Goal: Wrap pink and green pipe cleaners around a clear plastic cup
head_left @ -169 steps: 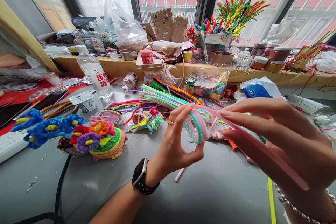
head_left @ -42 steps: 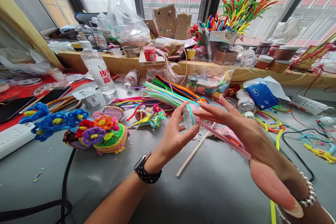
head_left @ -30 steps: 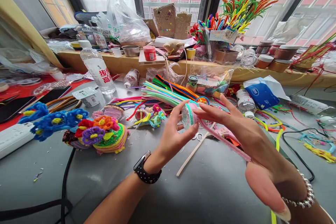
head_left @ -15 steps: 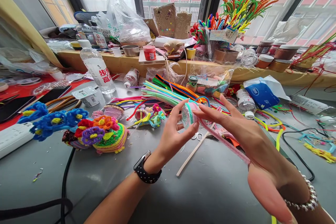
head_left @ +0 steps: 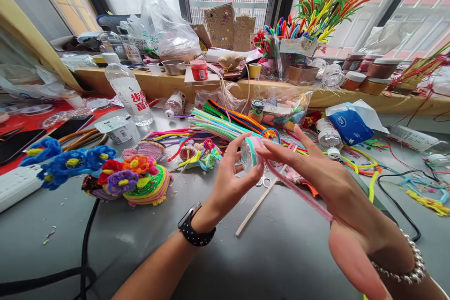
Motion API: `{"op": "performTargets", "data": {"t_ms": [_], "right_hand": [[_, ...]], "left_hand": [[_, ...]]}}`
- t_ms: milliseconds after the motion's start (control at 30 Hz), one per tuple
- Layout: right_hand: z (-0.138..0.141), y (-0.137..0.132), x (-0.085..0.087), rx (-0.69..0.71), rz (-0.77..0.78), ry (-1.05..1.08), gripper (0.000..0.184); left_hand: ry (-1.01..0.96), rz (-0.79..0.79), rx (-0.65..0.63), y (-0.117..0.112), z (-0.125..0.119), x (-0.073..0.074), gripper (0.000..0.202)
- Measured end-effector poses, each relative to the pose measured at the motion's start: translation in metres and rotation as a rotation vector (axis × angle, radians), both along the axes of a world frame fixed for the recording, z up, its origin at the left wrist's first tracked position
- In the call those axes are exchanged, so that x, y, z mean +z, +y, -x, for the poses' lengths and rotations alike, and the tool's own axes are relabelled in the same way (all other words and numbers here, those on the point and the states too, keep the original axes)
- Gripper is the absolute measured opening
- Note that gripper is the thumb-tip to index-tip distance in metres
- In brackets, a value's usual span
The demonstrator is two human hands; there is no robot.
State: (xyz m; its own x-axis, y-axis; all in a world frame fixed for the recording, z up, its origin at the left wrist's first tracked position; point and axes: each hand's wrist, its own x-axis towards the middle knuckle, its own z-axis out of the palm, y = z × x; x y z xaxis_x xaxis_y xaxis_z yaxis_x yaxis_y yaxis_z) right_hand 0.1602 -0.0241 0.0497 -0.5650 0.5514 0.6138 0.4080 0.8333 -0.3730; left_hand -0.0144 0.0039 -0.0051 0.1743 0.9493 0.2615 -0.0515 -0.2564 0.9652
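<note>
Pink and fuzzy, the pipe cleaner (head_left: 298, 192) ran taut from the clear jar (head_left: 248, 154) pinched in the left hand (head_left: 230, 185) back beneath the right hand (head_left: 316, 173), whose straight, close-set fingers pressed it down; steady tension probably mattered for snug coils.

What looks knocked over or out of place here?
A small bottle lies on its side below the wooden ledge, another bottle likewise beside the blue tissue pack; the tall water bottle stands upright. Nothing looks spilled. The clear container in the left hand and the pink pipe cleaner in the right hand look fine.
</note>
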Motion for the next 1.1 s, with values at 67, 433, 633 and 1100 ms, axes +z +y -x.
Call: {"op": "performTargets", "data": {"t_ms": [67,433,633,1100], "right_hand": [[-0.001,-0.001,0.001,0.007,0.016,-0.017,0.099],[0.003,-0.003,0.005,-0.106,0.106,0.044,0.05],[0.006,-0.002,0.004,-0.207,0.051,0.127,0.039],[0.009,-0.003,0.007,-0.274,-0.107,0.091,0.039]], "left_hand": [[-0.018,-0.014,-0.004,0.0,0.0,0.001,0.057],[0.024,-0.144,-0.021,-0.003,0.001,0.003,0.057],[0.078,-0.244,-0.028,-0.004,0.002,0.001,0.06],[0.1,-0.351,-0.059,-0.003,0.0,0.0,0.063]]}}
